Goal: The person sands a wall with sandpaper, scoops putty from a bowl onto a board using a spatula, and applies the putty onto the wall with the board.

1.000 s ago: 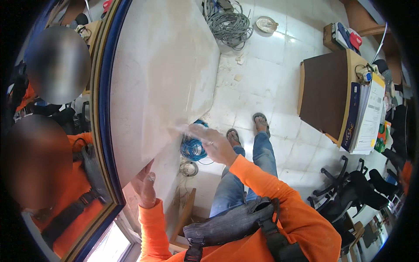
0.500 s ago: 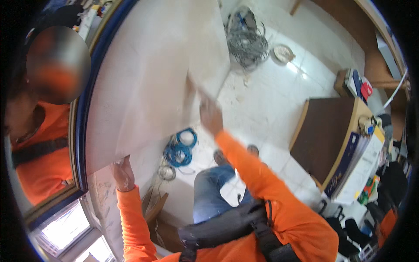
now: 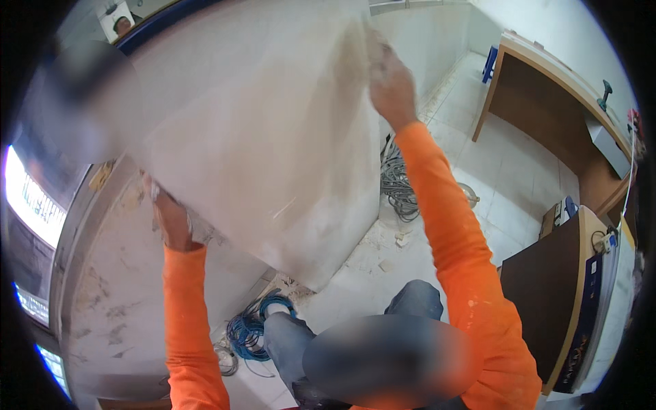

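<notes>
We are positioning our left hand (image 3: 172,217) at the lower left edge of a pale panel (image 3: 273,137) standing before us, and our blurred right hand (image 3: 393,82) at its upper right edge; we are not making out whether either grip is clasping or slack. Blue cable (image 3: 240,335) is lying near the panel's bottom corner, on the floor (image 3: 365,290).

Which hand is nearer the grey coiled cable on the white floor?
Right. The right hand is at the upper-right edge of the broad pale surface, above the cable in the picture; the left hand is at that surface's lower-left edge, far to the cable's left.
</notes>
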The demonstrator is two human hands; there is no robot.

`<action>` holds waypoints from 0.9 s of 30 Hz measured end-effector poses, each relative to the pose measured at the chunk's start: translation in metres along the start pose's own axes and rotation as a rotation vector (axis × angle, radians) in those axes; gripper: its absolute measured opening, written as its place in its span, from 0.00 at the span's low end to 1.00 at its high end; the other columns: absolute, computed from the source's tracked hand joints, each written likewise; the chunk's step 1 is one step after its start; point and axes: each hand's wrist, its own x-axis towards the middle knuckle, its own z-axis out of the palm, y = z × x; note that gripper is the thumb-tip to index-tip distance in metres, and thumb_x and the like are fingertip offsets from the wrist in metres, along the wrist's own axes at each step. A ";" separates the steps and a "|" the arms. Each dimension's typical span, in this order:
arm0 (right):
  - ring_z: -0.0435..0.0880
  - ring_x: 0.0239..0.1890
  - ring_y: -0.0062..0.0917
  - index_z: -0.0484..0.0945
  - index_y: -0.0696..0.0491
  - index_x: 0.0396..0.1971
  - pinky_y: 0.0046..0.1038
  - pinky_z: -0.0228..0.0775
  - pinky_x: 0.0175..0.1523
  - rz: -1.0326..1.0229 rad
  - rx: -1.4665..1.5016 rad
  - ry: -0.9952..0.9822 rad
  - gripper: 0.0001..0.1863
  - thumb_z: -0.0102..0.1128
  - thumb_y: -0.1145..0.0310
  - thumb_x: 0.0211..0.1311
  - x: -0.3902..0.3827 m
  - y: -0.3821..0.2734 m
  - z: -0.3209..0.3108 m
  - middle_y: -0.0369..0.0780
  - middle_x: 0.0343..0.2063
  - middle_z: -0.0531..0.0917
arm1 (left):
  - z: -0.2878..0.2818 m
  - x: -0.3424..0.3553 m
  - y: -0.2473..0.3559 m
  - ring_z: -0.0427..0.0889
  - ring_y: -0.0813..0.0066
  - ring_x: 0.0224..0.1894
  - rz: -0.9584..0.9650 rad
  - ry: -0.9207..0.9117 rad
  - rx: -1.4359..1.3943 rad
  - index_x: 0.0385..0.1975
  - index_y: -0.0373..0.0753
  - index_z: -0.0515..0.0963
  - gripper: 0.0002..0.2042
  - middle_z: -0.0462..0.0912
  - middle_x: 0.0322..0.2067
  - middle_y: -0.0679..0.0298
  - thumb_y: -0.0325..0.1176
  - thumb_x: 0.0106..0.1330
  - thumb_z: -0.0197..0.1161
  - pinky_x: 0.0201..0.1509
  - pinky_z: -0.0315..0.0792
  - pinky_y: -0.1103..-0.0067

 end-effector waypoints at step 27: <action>0.83 0.33 0.43 0.75 0.57 0.48 0.41 0.76 0.37 -0.392 0.267 0.104 0.17 0.51 0.67 0.61 -0.070 -0.205 0.053 0.49 0.36 0.83 | -0.006 -0.004 0.059 0.40 0.57 0.75 0.420 -0.121 0.541 0.73 0.38 0.39 0.45 0.40 0.73 0.50 0.53 0.67 0.58 0.76 0.40 0.67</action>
